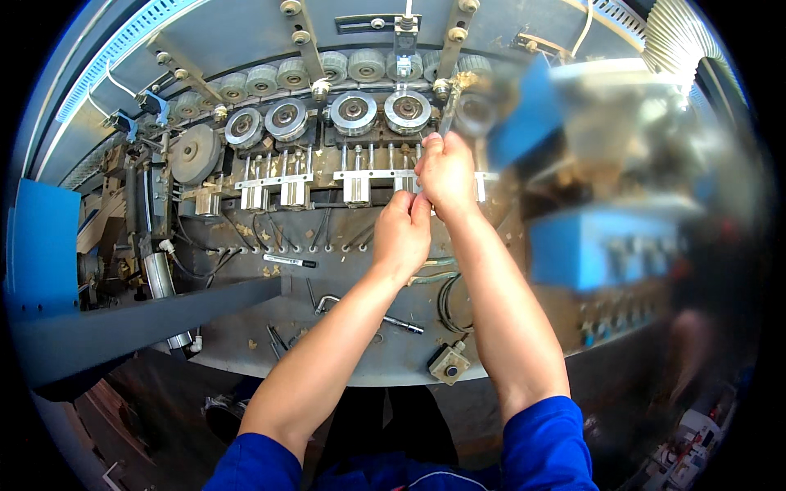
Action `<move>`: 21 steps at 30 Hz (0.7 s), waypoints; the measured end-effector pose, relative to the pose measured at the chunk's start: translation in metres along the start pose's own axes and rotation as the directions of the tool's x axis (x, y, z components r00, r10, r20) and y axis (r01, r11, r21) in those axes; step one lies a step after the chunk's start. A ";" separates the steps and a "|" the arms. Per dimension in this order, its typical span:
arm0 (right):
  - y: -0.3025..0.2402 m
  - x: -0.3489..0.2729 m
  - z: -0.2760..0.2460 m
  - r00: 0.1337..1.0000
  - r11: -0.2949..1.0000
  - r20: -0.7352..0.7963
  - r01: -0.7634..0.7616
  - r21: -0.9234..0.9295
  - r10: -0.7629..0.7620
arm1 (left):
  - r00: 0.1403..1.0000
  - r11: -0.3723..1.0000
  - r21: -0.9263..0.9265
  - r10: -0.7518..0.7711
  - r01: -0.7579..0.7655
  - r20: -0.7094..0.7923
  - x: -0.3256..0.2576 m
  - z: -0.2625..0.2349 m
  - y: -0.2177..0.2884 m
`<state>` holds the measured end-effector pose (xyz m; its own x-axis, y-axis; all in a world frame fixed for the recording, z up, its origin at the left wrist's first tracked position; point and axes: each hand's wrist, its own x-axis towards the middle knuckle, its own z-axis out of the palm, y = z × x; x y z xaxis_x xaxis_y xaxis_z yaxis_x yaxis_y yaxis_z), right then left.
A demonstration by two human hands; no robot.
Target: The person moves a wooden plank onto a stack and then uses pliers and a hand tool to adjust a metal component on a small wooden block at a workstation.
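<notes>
Both hands were tog. at the R half of the roller row, fingers curled in. L hand [401,237] was the lower one, its thumb and fingertips up close against the underside of R hand [446,176]; couldn't tell if they touched, or what, if anything, was pinched, as the fingers hid it. R hand was higher, just in front of the slotted metal bar [379,174], approx. at its R-hand stretch. A 2nd bar [274,181] ran further L, w/ metal blocks under it too.

Just behind the bars: shiny wheels, incl. one [408,111] nearest R hand and another [354,113] to its L. Behind those, a curved row of grey rollers [366,65]. Far L of the wheels, a big grey disc [195,154].

On the metal table [344,360], L of the forearms: marker pen [289,261]. Socket wrench [401,325] lay partly behind the L forearm. Between the forearms, coiled cable [446,304] above a small button box [449,362].

Further out: grey beam [155,323] at L, blue panel [42,250] beyond it; at R, a v. blurred blue box [565,250]; upper R, pale ribbed hose [684,41].
</notes>
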<state>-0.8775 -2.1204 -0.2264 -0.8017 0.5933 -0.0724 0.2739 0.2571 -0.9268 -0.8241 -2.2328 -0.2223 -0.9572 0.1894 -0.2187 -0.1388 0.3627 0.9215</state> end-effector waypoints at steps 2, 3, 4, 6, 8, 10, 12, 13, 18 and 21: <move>-0.001 0.001 0.002 0.998 0.990 -0.022 0.055 -0.132 -0.058 | 1.000 1.000 -0.008 0.008 -0.008 0.014 0.001 -0.001 -0.002; -0.003 0.001 0.003 0.995 0.975 -0.038 0.080 -0.205 -0.089 | 1.000 1.000 -0.009 0.005 -0.005 0.025 0.002 -0.001 -0.004; -0.005 -0.001 0.003 0.990 0.952 -0.060 0.103 -0.290 -0.126 | 0.999 0.999 -0.020 -0.027 0.028 0.044 0.002 -0.001 -0.004; -0.011 -0.004 0.003 0.989 0.927 -0.075 0.092 -0.364 -0.128 | 0.993 0.995 -0.041 -0.092 0.095 0.076 0.002 0.000 -0.005; -0.018 -0.007 0.001 0.994 0.937 -0.074 0.052 -0.347 -0.082 | 0.991 0.988 -0.108 -0.105 0.113 0.079 0.001 0.002 -0.004; -0.024 -0.007 -0.002 0.997 0.923 -0.069 0.013 -0.385 -0.043 | 0.986 0.969 -0.193 -0.136 0.152 0.091 -0.001 0.005 -0.001; -0.030 -0.009 -0.004 0.998 0.909 -0.061 -0.004 -0.418 -0.024 | 0.971 0.933 -0.276 -0.203 0.231 0.126 -0.004 0.007 0.002; -0.032 -0.010 -0.004 0.999 0.902 -0.050 -0.009 -0.432 -0.014 | 0.974 0.929 -0.302 -0.186 0.216 0.127 -0.007 0.006 0.003; -0.038 -0.042 0.002 0.999 0.897 0.026 -0.021 -0.442 0.036 | 0.964 0.891 -0.368 -0.235 0.265 0.126 -0.032 -0.014 0.003; -0.034 -0.048 -0.004 0.995 0.946 -0.066 0.044 -0.320 -0.068 | 0.995 0.985 -0.143 -0.085 0.093 0.060 -0.036 -0.019 0.002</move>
<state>-0.8464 -2.1541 -0.1903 -0.7817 0.6234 0.0157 0.3944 0.5137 -0.7620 -0.7951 -2.2564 -0.2062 -0.9252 0.2120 -0.3149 -0.2618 0.2444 0.9337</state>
